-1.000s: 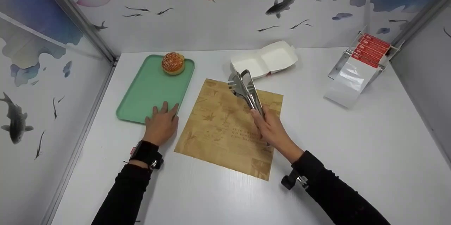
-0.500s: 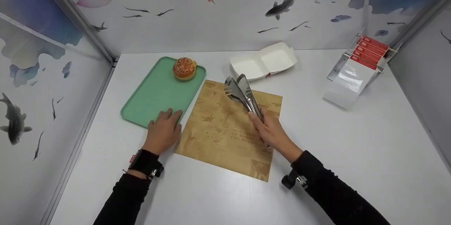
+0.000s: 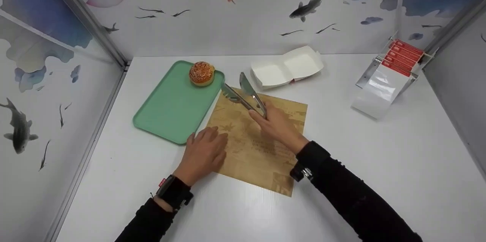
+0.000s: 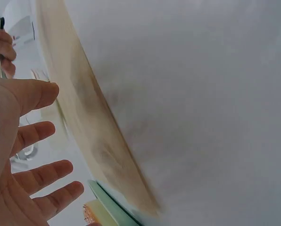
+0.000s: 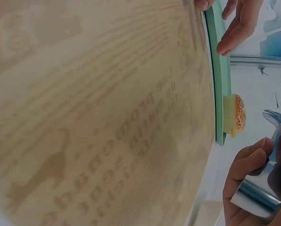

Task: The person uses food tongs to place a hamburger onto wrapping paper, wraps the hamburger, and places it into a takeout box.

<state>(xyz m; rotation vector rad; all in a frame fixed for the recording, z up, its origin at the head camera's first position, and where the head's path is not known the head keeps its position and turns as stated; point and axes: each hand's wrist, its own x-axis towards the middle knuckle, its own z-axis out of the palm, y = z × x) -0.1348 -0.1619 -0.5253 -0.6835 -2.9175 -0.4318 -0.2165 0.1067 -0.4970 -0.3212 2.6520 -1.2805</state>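
My right hand [image 3: 279, 124] grips metal serving tongs [image 3: 247, 85] over the brown printed paper sheet [image 3: 262, 170]. The tongs' arms are spread apart, with their heads by the right edge of a green tray [image 3: 171, 109]. On that tray's far right corner sits a round seeded bun [image 3: 201, 74]. My left hand [image 3: 203, 154] hovers at the paper's left edge, close to the near corner of the tray. In the left wrist view its fingers [image 4: 51, 174] are loosely spread and hold nothing. The bun's side shows beyond the tray rim in the right wrist view.
An opened white clamshell box [image 3: 286, 67] stands behind the paper, near the back wall. At the back right, a metal rack [image 3: 364, 75] holds red-topped clear bags [image 3: 379, 86]. Walls printed with fish border the white table [image 3: 379, 166].
The tray moved right towards the paper, carrying the bun. My left hand left the tray and shifted right. My right hand moved left and up with the tongs, which have opened wider.
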